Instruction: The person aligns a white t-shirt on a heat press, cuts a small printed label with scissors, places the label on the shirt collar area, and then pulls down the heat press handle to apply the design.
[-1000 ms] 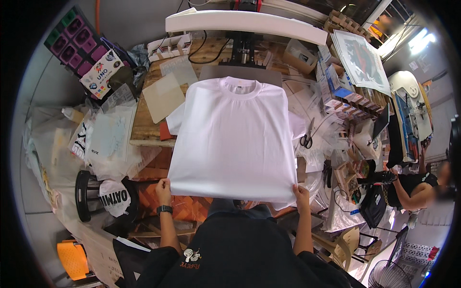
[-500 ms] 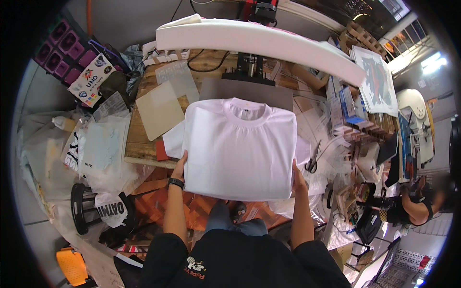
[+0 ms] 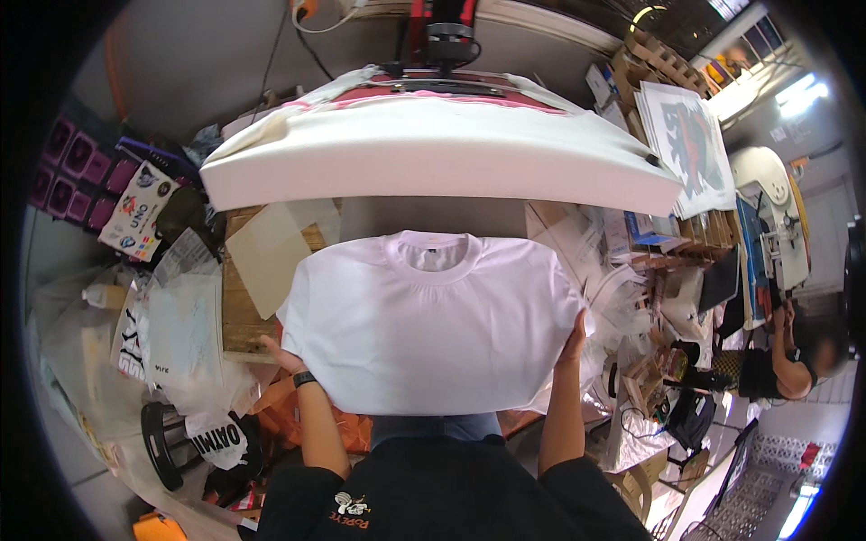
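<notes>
I count one white T-shirt [image 3: 433,329], held flat by my two hands: left hand [image 3: 278,353], right hand [image 3: 574,335]. One raised white press platen [image 3: 433,158] above it. One cream paper sheet [image 3: 267,257] on one wooden board [image 3: 236,307]. One printed graphic sheet [image 3: 687,144] far right. One other person [image 3: 794,356] (seated, right edge).

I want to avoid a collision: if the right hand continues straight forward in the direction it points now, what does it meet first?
Probably the padded white upper plate of the press. The right hand points up along the white T-shirt edge toward it, though depth is unclear.
</notes>
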`<state>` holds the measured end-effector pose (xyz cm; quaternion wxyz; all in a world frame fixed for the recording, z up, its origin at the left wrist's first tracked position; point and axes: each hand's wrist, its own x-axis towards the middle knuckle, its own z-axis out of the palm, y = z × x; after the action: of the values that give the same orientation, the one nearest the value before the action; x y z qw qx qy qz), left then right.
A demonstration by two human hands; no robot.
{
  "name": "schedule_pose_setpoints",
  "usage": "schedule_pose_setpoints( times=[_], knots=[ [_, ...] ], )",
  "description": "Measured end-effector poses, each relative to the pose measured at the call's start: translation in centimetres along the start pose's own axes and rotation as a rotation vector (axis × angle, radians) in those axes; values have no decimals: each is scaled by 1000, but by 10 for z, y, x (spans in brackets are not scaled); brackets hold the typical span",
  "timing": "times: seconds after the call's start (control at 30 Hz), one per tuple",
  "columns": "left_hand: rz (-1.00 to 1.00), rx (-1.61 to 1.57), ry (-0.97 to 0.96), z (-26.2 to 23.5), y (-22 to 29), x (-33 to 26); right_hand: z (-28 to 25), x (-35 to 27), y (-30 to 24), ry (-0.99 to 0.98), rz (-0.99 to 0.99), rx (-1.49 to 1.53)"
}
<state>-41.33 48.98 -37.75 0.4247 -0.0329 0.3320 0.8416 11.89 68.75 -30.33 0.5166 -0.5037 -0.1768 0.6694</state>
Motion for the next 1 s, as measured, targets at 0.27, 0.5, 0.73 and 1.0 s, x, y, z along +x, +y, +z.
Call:
schedule_pose_setpoints(
  times=[0.27, 0.5, 0.73, 1.0],
  knots=[
    [-122, 295, 222, 0, 8, -11, -29, 34, -16, 69, -70, -69],
    [-269, 174, 127, -9, -18, -73, -94, 14, 10, -102, 316, -69],
    [-463, 368, 215, -16, -45, -125, -60, -78, 71, -117, 354, -248],
    [-251, 662, 102, -13, 5, -127, -124, -74, 46, -68, -1, -495]
  ],
)
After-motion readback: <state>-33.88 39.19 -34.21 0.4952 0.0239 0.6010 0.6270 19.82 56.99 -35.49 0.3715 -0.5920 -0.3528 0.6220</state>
